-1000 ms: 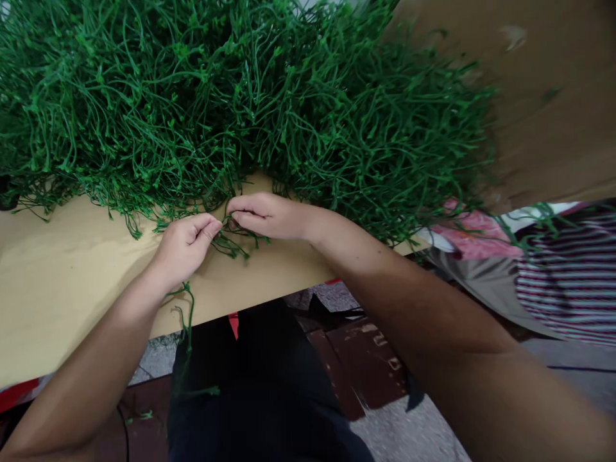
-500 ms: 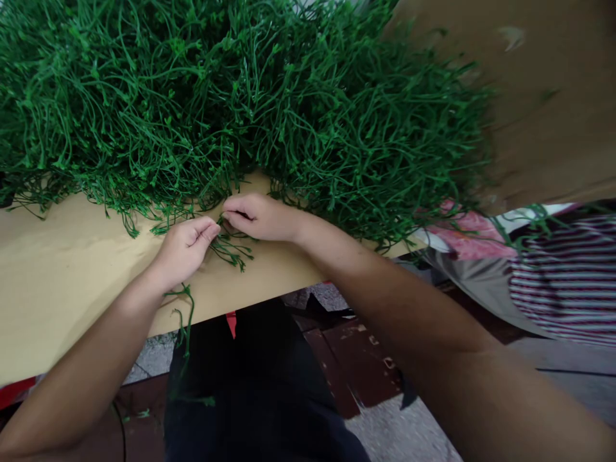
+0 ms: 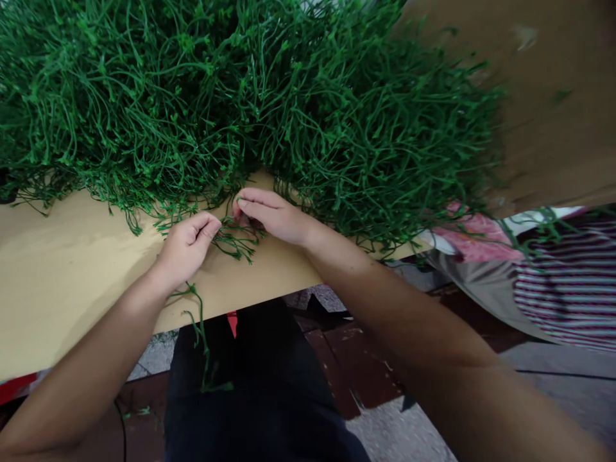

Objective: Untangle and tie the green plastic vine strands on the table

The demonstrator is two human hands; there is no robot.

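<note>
My left hand [image 3: 187, 247] is closed in a pinch, thumb against the forefinger, on a green plastic grass sprig [image 3: 235, 245] whose thin forked tips fan out to the right. A longer green strand [image 3: 201, 327] hangs below that wrist over the table edge; where its upper end leads is hidden. Just right of the sprig, my right hand [image 3: 275, 218] has its fingers curled and the thumb tip against the forefinger. A speck of green shows at those fingertips, too small to name. Behind both hands rises a big heap of green plastic grass [image 3: 289, 109].
The tan tabletop [image 3: 72, 263] runs along the front, its near edge just before my dark-clothed lap [image 3: 250, 391]. A brown board [image 3: 553, 128] stands at right. Beside it are pink cloth [image 3: 486, 240] and striped fabric [image 3: 568, 289]. Loose green bits lie on the floor.
My right hand has drawn slightly right, away from the left fingertips, widening the space between them. My left hand keeps its pinch. The hanging strand has swung right, and the view has shifted a little.
</note>
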